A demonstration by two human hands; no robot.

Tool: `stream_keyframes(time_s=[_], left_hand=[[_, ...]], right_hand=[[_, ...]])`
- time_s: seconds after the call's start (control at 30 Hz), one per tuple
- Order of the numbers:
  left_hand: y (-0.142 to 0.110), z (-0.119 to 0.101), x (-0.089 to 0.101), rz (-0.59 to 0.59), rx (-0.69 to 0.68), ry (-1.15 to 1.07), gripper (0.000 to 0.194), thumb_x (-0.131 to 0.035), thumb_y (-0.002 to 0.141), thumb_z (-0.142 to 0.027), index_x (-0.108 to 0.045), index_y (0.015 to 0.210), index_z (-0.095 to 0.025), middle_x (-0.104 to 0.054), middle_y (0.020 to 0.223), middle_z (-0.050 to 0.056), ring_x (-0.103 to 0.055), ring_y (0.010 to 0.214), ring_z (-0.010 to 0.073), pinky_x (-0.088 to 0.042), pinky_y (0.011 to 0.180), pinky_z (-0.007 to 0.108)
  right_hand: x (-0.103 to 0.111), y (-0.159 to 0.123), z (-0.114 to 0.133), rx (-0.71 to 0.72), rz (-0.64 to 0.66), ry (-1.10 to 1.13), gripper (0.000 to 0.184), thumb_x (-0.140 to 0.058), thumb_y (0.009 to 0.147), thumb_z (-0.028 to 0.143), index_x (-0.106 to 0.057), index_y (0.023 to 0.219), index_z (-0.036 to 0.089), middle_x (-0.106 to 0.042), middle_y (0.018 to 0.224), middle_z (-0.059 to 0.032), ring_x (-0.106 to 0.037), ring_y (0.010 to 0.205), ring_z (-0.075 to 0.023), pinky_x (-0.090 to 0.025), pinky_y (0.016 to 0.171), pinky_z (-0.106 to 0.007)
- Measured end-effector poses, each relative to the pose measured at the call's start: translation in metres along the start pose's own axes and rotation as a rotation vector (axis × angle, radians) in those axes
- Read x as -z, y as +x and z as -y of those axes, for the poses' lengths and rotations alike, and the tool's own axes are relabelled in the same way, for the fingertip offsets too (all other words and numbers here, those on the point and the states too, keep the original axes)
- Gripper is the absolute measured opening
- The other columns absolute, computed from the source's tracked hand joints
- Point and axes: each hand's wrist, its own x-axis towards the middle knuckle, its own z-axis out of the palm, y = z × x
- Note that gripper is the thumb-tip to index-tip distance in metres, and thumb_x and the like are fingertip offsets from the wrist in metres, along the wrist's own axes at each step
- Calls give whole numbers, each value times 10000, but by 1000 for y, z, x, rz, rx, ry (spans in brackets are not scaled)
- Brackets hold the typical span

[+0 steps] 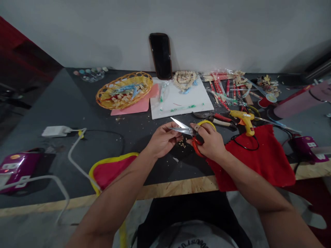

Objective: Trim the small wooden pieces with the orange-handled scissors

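My right hand (208, 139) grips a pair of scissors (182, 128) with yellow and red-and-black handles. The blades stand apart and point left, across the fingers of my left hand (164, 139). Those left fingers are pinched together at the blades; whatever small piece they hold is too hidden to name. Small pale cut bits (182, 143) lie scattered on the dark table below, between both hands.
Behind my hands are a white board (184, 100), a yellow basket (103, 98), a string of beads (184, 80) and a leaning phone (160, 55). To the right lie pruning shears (222, 121), a yellow glue gun (244, 120) and a red cloth (269, 155). Purple power boxes (22, 165) sit at the sides.
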Motion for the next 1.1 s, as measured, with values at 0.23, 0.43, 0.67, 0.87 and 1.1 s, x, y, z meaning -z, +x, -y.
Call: stream_keyframes(time_s=[0.23, 0.43, 0.67, 0.87, 1.1], left_hand=[[2, 2, 2, -80, -41, 131, 241, -853, 556, -207, -670, 697, -137, -606, 611, -11, -511, 559, 84, -385, 565, 209], [4, 3, 4, -81, -43, 195, 182, -809, 575, -167, -653, 666, -140, -625, 614, -12, -524, 565, 83, -382, 569, 199], [2, 3, 4, -89, -79, 244, 155, -784, 593, -159, -641, 651, -138, -605, 621, -22, -500, 571, 70, -355, 566, 187], [2, 2, 4, -93, -87, 253, 145, -766, 604, -159, -625, 634, -142, -575, 615, -33, -481, 568, 69, -347, 557, 187], [3, 3, 5, -104, -98, 279, 116, -741, 601, -138, -627, 617, -147, -569, 608, -34, -483, 578, 76, -353, 576, 199]], right_hand=[[5, 1, 2, -22, 41, 55, 566, -625, 831, 539, -569, 1289, 211, -639, 1071, -102, -610, 1043, -275, -551, 854, -388], [7, 1, 3, -24, 85, 43, 587, -638, 821, 542, -558, 1304, 217, -636, 1079, -105, -606, 1036, -279, -555, 845, -397], [7, 1, 4, -13, 95, 24, 562, -616, 836, 544, -568, 1296, 224, -631, 1062, -103, -600, 1024, -279, -552, 819, -395], [7, 1, 3, 6, 104, 33, 581, -630, 821, 559, -573, 1293, 225, -631, 1047, -98, -600, 1006, -276, -549, 816, -391], [4, -1, 5, 26, 59, -4, 509, -624, 847, 501, -596, 1271, 219, -653, 1043, -93, -617, 984, -257, -543, 802, -356]])
